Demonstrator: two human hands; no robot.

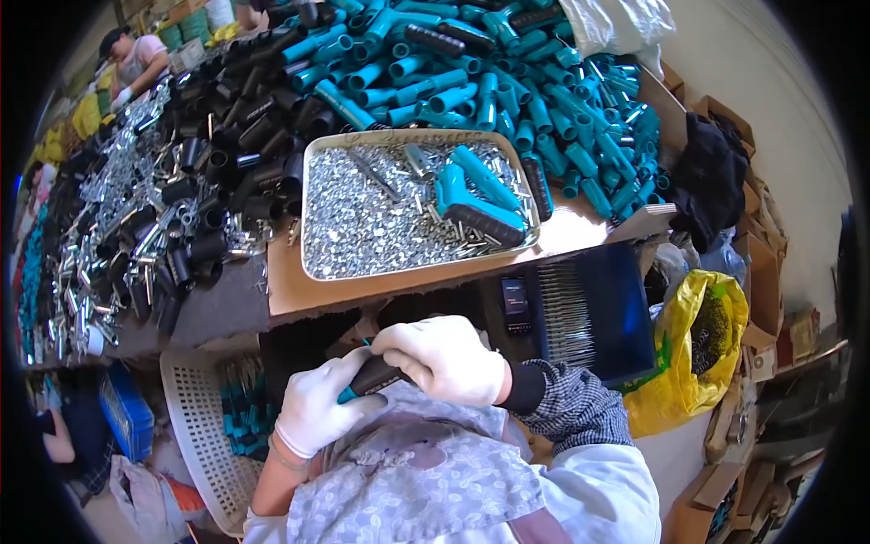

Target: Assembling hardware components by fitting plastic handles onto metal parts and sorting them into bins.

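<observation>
Over my lap, both gloved hands hold a teal-and-black tool handle (373, 375). My left hand (313, 406) is wrapped around its teal end and black grip from the left. My right hand (449, 358), fingers curled, closes over its upper end; whatever small part may be in those fingers is hidden. Ahead of the hands, a cream tray (307, 213) on the table holds a bed of tiny shiny metal pieces (362, 231). Another teal handle (457, 193) with a black grip lies in that tray, beside a teal tube (485, 179) and a thin dark rod (373, 175).
Teal tubular parts (408, 68) heap up behind the tray, black sleeves (258, 118) and metal parts (136, 218) to its left. Right of my hands are a phone (516, 303), a dark blue bin (625, 317) of metal rods and a yellow bag (648, 403). A white basket (186, 390) stands left; a co-worker (140, 62) is far left.
</observation>
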